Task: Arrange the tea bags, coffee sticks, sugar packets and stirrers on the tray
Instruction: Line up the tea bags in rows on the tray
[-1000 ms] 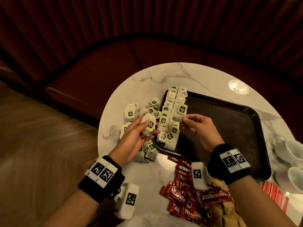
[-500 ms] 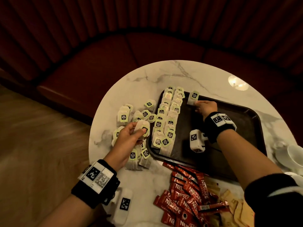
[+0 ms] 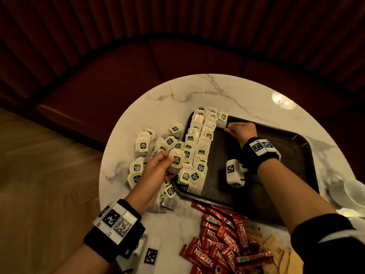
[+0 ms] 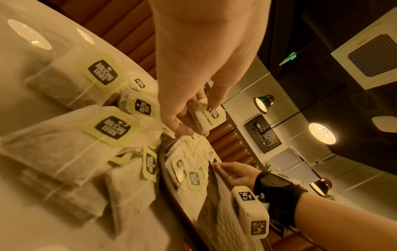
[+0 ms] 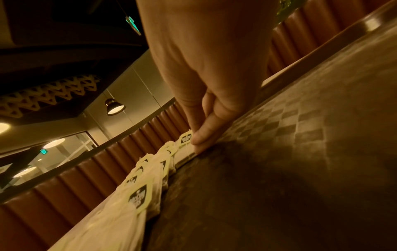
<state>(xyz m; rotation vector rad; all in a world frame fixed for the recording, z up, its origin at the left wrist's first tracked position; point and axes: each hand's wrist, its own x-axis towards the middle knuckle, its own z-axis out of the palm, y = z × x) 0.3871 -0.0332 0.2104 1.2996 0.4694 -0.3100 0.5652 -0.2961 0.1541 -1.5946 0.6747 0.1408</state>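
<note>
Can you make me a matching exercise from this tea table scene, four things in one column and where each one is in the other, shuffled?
Things
1. Red Nescafe coffee sticks
2. Tea bag with a green paper tag in the left hand's grip
3. Tea bag with a green tag under the right hand's fingertips
4. White cups

Places
A. At the far left corner of the dark rectangular tray
B. Held above the loose tea bags beside the tray's left edge
C. On the marble table, right of the tray
D. Heaped on the table, nearer the person than the tray

Pairs: 1-D, 2-B, 3-A, 4-C
</note>
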